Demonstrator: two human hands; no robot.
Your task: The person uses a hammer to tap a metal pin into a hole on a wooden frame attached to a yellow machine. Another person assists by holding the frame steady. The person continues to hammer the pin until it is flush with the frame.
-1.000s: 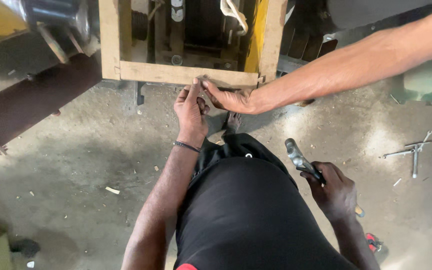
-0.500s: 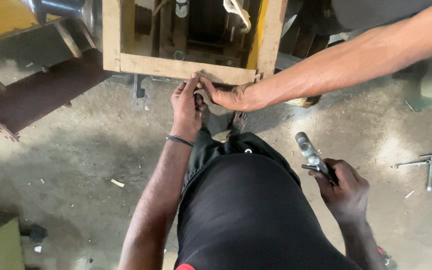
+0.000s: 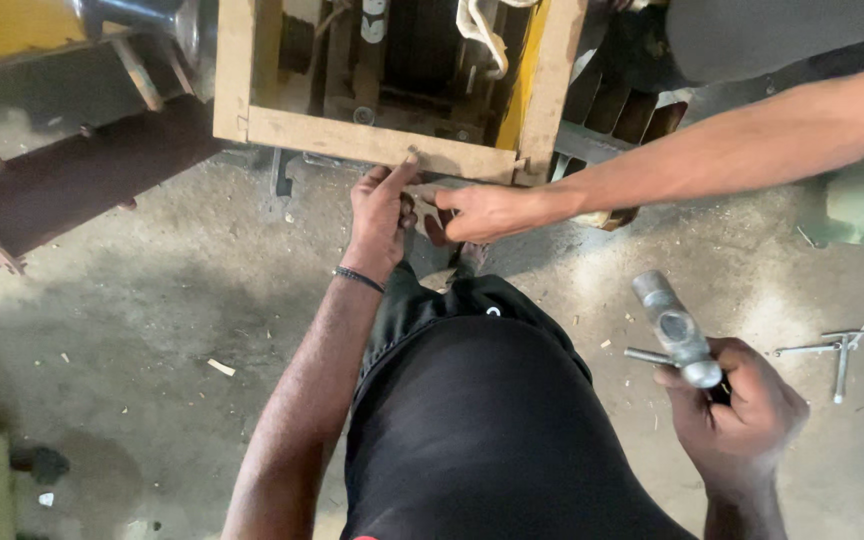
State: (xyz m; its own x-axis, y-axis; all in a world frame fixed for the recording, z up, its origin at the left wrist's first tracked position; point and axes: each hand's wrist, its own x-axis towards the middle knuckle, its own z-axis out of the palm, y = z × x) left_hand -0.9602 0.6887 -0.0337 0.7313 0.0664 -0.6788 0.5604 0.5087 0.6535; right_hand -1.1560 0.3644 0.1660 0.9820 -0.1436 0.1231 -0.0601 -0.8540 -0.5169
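Head view: right hand (image 3: 742, 415) clamps its fingers round a hammer (image 3: 674, 330), head pointing up-left; left hand (image 3: 380, 205) pinches something small against the wooden frame (image 3: 372, 140), beside a co-worker's hand (image 3: 487, 212).

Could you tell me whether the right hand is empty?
No, the right hand grips a hammer above the concrete floor.
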